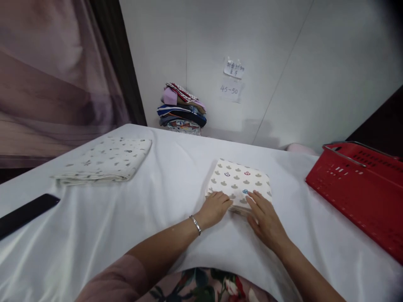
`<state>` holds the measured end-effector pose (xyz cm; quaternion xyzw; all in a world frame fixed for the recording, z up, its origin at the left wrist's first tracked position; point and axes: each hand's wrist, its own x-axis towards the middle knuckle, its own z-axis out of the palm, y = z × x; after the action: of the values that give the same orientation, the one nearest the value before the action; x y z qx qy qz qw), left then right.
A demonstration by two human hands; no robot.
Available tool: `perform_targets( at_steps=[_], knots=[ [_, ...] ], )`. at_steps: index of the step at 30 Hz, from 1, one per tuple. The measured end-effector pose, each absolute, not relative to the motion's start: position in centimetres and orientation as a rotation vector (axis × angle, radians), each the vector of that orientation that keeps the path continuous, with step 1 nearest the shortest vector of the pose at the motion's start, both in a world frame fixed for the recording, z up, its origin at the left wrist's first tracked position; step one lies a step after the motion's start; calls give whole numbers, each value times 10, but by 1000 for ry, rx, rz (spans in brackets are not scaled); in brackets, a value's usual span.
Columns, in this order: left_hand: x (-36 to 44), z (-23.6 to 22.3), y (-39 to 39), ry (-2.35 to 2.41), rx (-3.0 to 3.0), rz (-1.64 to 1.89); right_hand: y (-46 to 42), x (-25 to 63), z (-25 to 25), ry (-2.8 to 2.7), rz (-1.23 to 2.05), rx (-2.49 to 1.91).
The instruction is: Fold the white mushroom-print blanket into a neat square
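Note:
A small folded cloth (237,180), cream with grey-beige motifs and a few coloured ones, lies on the white-covered table in front of me. My left hand (217,207) is at its near left corner, with curled fingers over the near edge; the thumb is hidden. On the near right part of the cloth rests my right hand (264,216), its fingers stretched out and slightly apart, touching the top. Farther left lies a larger folded cloth (110,161), off-white with small grey prints, apart from both hands.
A red plastic basket (362,188) with metal handles stands at the right. A dark flat object (28,214) lies at the left edge. Behind the table is a stack of folded fabrics (182,111) against the wall. Paper notes (232,79) hang there. A curtain (59,75) fills the left.

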<state>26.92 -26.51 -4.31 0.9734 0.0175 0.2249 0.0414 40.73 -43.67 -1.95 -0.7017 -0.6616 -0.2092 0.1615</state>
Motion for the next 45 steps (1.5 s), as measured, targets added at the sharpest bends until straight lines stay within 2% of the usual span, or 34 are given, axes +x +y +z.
perform_targets(
  at_steps=[6, 11, 15, 20, 27, 33, 41, 45],
  knots=[
    [256, -33, -245, 126, 2910, 646, -417, 401, -61, -2027, -509, -2085],
    [236, -30, -203, 671, 2589, 740, -421, 401, -64, -1980, -548, -2050],
    [232, -25, -194, 905, 2221, 656, -420, 400, -61, -1965, -565, -2029],
    [239, -21, -209, 918, 2052, 467, -420, 400, -61, -1963, -547, -2033],
    [247, -20, -213, 927, 2003, 430, -420, 400, -62, -1970, -529, -2047],
    [245, -26, -204, 998, 2018, 261, -420, 399, -61, -1995, -507, -2066],
    [245, -50, -200, 1042, 2023, 373, -417, 398, -64, -1981, -533, -2067],
    [244, -46, -199, 1021, 2142, 404, -416, 399, -68, -1981, -528, -2070]
  ],
)
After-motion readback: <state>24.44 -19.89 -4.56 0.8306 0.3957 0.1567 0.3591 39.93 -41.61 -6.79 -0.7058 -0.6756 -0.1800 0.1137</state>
